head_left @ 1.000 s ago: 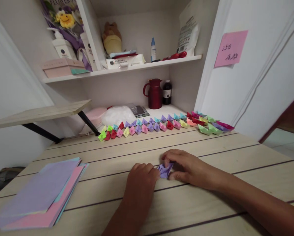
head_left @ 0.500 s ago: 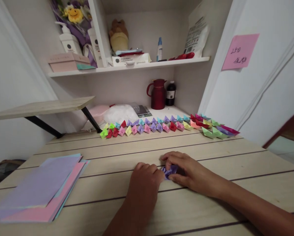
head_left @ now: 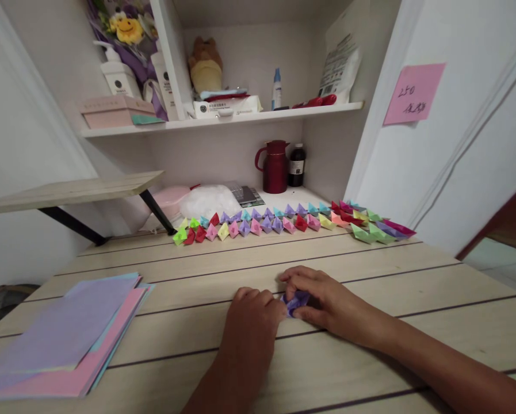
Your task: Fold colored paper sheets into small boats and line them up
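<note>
A small folded piece of purple paper (head_left: 298, 302) lies low over the wooden table, between my two hands. My right hand (head_left: 320, 296) pinches it from the right, thumb below and fingers curled over the top. From the left, my left hand (head_left: 258, 313) closes on the paper's left end with curled fingers; its fingertips are mostly hidden. Much of the folded shape is covered by my fingers. Beyond the hands, several folded paper boats (head_left: 255, 226) in many colours stand in rows along the back of the table.
A stack of coloured paper sheets (head_left: 68, 333) rests at the left. A raised wooden shelf (head_left: 72, 190) on black legs stands at the back left. Behind the boats are a dark red jug (head_left: 275, 167) and a dark bottle (head_left: 297, 165). The table (head_left: 370, 374) has dark grooves.
The whole view has shifted slightly. Both hands stay on the purple paper in nearly the same pose, with little visible change in its shape.
</note>
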The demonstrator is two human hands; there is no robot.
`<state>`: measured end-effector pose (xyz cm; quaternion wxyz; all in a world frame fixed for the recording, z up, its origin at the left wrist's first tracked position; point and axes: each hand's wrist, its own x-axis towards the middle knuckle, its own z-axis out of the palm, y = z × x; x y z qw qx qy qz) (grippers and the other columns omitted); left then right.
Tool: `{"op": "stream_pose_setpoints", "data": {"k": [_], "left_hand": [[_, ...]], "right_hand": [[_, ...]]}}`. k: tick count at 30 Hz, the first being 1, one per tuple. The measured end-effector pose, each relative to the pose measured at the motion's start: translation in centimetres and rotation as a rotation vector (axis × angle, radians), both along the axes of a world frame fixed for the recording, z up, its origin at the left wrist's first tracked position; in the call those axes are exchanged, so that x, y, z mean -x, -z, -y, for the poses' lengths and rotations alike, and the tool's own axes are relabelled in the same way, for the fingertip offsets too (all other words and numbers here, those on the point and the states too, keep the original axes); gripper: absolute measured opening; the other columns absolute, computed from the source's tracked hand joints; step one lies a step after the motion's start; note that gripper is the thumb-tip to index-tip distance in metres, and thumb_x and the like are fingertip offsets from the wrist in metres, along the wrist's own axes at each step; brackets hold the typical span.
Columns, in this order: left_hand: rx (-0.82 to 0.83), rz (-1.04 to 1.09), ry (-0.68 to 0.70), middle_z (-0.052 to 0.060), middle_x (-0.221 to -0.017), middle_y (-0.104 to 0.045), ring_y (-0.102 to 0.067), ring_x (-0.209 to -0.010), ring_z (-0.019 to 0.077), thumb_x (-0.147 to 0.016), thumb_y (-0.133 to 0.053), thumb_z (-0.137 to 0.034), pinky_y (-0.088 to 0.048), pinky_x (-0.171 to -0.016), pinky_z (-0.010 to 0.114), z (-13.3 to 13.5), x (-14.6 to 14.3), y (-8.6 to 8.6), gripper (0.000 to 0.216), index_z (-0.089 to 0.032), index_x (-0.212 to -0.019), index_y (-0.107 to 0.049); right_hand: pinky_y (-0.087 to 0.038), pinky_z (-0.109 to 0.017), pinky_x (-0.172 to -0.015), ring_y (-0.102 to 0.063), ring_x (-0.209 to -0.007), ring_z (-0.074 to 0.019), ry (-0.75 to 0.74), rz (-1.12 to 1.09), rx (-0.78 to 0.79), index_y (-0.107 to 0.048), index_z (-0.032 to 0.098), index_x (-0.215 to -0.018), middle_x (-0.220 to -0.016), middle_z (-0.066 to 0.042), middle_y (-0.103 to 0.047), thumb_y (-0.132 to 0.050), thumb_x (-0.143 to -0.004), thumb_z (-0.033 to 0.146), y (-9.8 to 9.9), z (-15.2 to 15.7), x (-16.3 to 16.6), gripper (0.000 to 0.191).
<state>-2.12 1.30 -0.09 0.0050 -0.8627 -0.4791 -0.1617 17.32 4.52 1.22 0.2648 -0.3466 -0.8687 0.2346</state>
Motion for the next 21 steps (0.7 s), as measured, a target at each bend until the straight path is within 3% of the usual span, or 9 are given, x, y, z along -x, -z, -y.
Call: {"op": "stream_pose_setpoints", "data": {"k": [10, 18, 21], "left_hand": [[0.015, 0.016, 0.000, 0.000, -0.077, -0.064, -0.056, -0.075, 0.0162, -0.092, -0.049, -0.018, -0.038, -0.079, 0.034, -0.1, -0.1, -0.3, 0.019, -0.022, -0.081, -0.065], [-0.080, 0.013, 0.034, 0.000, -0.075, -0.062, -0.056, -0.075, 0.0163, -0.088, -0.051, -0.010, -0.038, -0.085, 0.036, 0.0, -1.0, 0.1, 0.020, -0.020, -0.077, -0.064], [-0.072, 0.017, -0.008, 0.000, -0.075, -0.063, -0.057, -0.076, 0.0162, -0.090, -0.050, -0.011, -0.038, -0.087, 0.037, -0.1, -1.0, 0.2, 0.021, -0.020, -0.076, -0.063]], "right_hand": [[-0.044, -0.032, -0.088, -0.060, -0.097, -0.0181, 0.023, 0.030, -0.029, -0.066, 0.021, -0.082, -0.103, -0.004, -0.068, -0.061, -0.082, 0.014, 0.1, -0.3, 0.1, 0.009], [-0.041, -0.037, -0.085, -0.059, -0.095, -0.0227, 0.111, 0.280, -0.257, -0.066, 0.019, -0.086, -0.094, -0.007, -0.069, -0.053, -0.078, 0.007, -0.5, 0.6, 1.5, 0.020], [-0.042, -0.034, -0.082, -0.060, -0.090, -0.0214, 0.116, 0.257, -0.217, -0.065, 0.018, -0.083, -0.090, -0.007, -0.069, -0.053, -0.078, 0.008, -0.4, 0.4, 1.8, 0.017]]}}
